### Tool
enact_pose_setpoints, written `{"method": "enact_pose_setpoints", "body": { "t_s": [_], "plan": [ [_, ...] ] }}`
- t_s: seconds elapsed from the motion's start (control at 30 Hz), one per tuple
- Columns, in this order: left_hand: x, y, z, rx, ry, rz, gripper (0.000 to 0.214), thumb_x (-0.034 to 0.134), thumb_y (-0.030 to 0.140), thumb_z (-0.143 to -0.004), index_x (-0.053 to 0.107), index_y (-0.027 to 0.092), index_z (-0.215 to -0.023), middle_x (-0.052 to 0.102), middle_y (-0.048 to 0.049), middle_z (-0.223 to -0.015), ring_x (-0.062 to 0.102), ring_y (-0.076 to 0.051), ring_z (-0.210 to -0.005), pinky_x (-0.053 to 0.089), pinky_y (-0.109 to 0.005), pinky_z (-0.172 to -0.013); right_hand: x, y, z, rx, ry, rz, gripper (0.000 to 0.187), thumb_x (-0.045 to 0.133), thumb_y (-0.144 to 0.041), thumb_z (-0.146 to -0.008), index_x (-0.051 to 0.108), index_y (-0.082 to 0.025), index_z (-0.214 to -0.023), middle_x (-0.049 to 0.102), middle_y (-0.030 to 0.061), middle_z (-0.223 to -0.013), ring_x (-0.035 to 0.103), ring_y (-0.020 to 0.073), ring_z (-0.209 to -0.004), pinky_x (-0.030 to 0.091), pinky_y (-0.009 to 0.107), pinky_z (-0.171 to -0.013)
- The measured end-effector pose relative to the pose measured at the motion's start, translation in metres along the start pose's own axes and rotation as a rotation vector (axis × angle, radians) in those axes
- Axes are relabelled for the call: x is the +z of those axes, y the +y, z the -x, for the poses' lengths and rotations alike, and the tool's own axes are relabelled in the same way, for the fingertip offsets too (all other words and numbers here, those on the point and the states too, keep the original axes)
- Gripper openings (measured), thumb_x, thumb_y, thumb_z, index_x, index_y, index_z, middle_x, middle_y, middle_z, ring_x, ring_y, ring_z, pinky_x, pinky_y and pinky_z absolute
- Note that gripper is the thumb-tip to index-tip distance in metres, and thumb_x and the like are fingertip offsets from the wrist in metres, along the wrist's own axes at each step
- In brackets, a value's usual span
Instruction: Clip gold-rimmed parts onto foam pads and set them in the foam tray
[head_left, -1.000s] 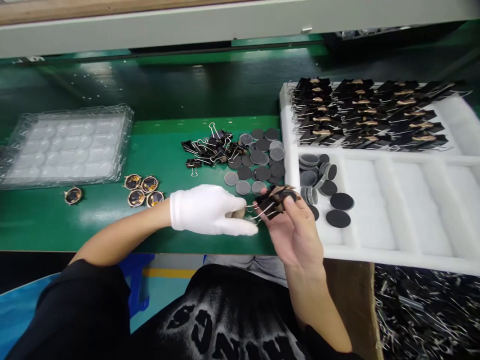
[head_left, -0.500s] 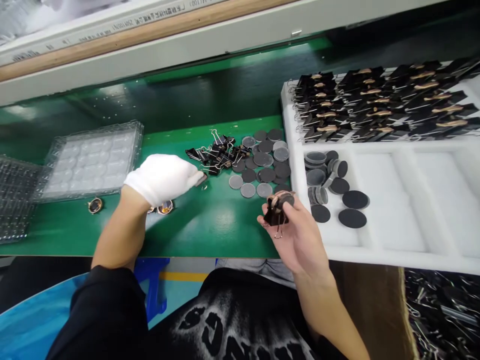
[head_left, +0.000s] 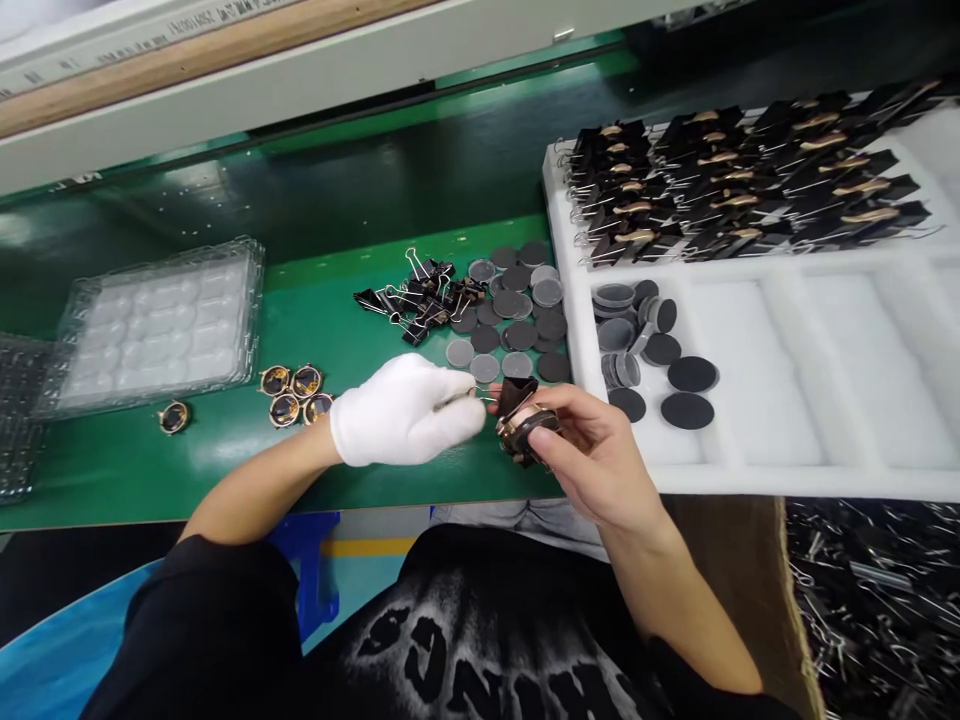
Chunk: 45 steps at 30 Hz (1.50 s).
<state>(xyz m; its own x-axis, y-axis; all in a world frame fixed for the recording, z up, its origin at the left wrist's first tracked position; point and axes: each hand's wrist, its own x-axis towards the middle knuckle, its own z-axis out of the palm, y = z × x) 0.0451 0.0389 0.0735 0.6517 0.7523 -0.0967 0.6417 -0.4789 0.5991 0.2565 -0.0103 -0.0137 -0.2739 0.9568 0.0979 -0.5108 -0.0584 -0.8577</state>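
My left hand (head_left: 409,410), in a white glove, pinches the wire handle of a black binder clip (head_left: 517,392). That clip sits at the upper edge of a gold-rimmed watch case (head_left: 517,430) with a dark round face. My bare right hand (head_left: 600,450) grips the case from the right, thumb pressed on its dark disc. Part of the case's underside is hidden by my fingers. Beyond my hands lie a heap of binder clips (head_left: 424,300) and a spread of round grey and black discs (head_left: 514,305). Several watch cases (head_left: 285,408) rest by my left wrist.
Clear plastic trays (head_left: 161,325) are stacked at left, near a single watch case (head_left: 174,417). At right, a white foam tray (head_left: 780,380) holds loose discs and rows of clipped watch cases (head_left: 720,190). Many clips fill a box (head_left: 870,600) below the table edge.
My left hand has moved right from beside the clip heap to the watch case and taken a clip's handle. My right hand has turned the case and shifted slightly left.
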Motion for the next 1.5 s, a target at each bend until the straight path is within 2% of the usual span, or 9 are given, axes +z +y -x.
{"method": "enact_pose_setpoints", "body": {
  "t_s": [0.07, 0.13, 0.43, 0.57, 0.73, 0.87, 0.97, 1.17, 1.5],
  "plan": [
    [0.002, 0.003, 0.001, -0.093, 0.044, -0.030, 0.051, 0.060, 0.055, -0.087, 0.039, 0.020, -0.056, 0.034, 0.0066, -0.049, 0.027, -0.008, -0.048, 0.023, -0.026, -0.049, -0.001, -0.005, 0.000, -0.001, -0.018, 0.035, 0.018, 0.079, -0.021, -0.092, 0.076, -0.031, -0.106, 0.080, -0.0009, -0.102, 0.076, 0.0134, -0.096, 0.062, 0.023, -0.084],
    [0.004, 0.006, 0.000, -0.150, 0.066, -0.038, 0.059, 0.066, 0.061, -0.080, 0.035, 0.020, -0.052, 0.029, 0.0070, -0.046, 0.025, -0.007, -0.048, 0.020, -0.026, -0.048, -0.001, -0.010, -0.001, 0.001, -0.031, 0.076, 0.016, 0.078, -0.021, -0.092, 0.076, -0.030, -0.105, 0.081, -0.0004, -0.101, 0.077, 0.0136, -0.096, 0.063, 0.022, -0.084],
    [0.009, 0.004, -0.001, -0.114, 0.050, -0.197, 0.057, 0.054, 0.069, -0.082, 0.047, 0.020, -0.054, 0.039, 0.0037, -0.045, 0.032, -0.009, -0.044, 0.024, -0.027, -0.050, -0.009, -0.019, -0.001, 0.053, -0.073, 0.156, 0.010, 0.077, -0.024, -0.093, 0.077, -0.028, -0.102, 0.080, 0.0006, -0.097, 0.077, 0.0154, -0.090, 0.063, 0.025, -0.079],
    [0.013, 0.002, 0.000, -0.072, 0.062, -0.211, 0.054, 0.058, 0.065, -0.078, 0.042, 0.021, -0.052, 0.032, 0.0052, -0.044, 0.025, -0.009, -0.043, 0.022, -0.027, -0.048, -0.010, -0.019, 0.000, 0.058, -0.075, 0.192, 0.011, 0.079, -0.026, -0.091, 0.077, -0.027, -0.101, 0.079, 0.0018, -0.095, 0.076, 0.0171, -0.086, 0.062, 0.028, -0.076],
    [0.018, 0.000, -0.001, -0.050, 0.056, -0.060, 0.050, 0.054, 0.049, -0.085, 0.029, 0.020, -0.053, 0.021, 0.0067, -0.050, 0.018, -0.008, -0.051, 0.019, -0.027, -0.049, -0.019, -0.039, -0.001, -0.006, -0.085, 0.359, 0.007, 0.075, -0.029, -0.093, 0.075, -0.026, -0.098, 0.079, 0.0069, -0.107, 0.071, 0.0260, -0.117, 0.061, 0.038, -0.092],
    [0.024, 0.004, 0.000, -0.035, -0.004, 0.044, 0.050, 0.055, 0.044, -0.090, 0.026, 0.021, -0.056, 0.019, 0.0074, -0.053, 0.016, -0.009, -0.055, 0.018, -0.027, -0.050, -0.039, -0.063, -0.004, 0.031, -0.045, 0.713, 0.011, 0.077, -0.033, -0.091, 0.077, -0.025, -0.100, 0.078, 0.0048, -0.104, 0.073, 0.0206, -0.091, 0.059, 0.032, -0.078],
    [0.030, 0.008, 0.002, -0.003, -0.062, 0.088, 0.049, 0.056, 0.044, -0.090, 0.029, 0.021, -0.058, 0.021, 0.0077, -0.053, 0.016, -0.010, -0.055, 0.018, -0.027, -0.050, -0.048, -0.080, -0.011, 0.091, -0.204, 0.885, 0.014, 0.077, -0.035, -0.090, 0.078, -0.024, -0.099, 0.079, 0.0043, -0.097, 0.072, 0.0212, -0.087, 0.058, 0.032, -0.078],
    [0.044, 0.008, 0.005, 0.017, -0.084, 0.101, 0.050, 0.059, 0.048, -0.089, 0.032, 0.020, -0.057, 0.024, 0.0078, -0.051, 0.018, -0.009, -0.052, 0.019, -0.027, -0.050, -0.043, -0.101, -0.028, 0.148, -0.512, 0.988, 0.012, 0.074, -0.031, -0.089, 0.080, -0.023, -0.096, 0.079, 0.0019, -0.091, 0.071, 0.0189, -0.076, 0.053, 0.029, -0.067],
    [0.051, 0.008, 0.007, -0.016, -0.138, 0.024, 0.049, 0.055, 0.051, -0.093, 0.039, 0.020, -0.059, 0.025, 0.0077, -0.052, 0.018, -0.009, -0.051, 0.018, -0.026, -0.049, -0.044, -0.098, -0.041, 0.167, -0.655, 0.981, 0.010, 0.076, -0.023, -0.083, 0.082, -0.027, -0.089, 0.076, -0.0049, -0.075, 0.065, 0.0140, -0.061, 0.044, 0.027, -0.058]
  ]
}}
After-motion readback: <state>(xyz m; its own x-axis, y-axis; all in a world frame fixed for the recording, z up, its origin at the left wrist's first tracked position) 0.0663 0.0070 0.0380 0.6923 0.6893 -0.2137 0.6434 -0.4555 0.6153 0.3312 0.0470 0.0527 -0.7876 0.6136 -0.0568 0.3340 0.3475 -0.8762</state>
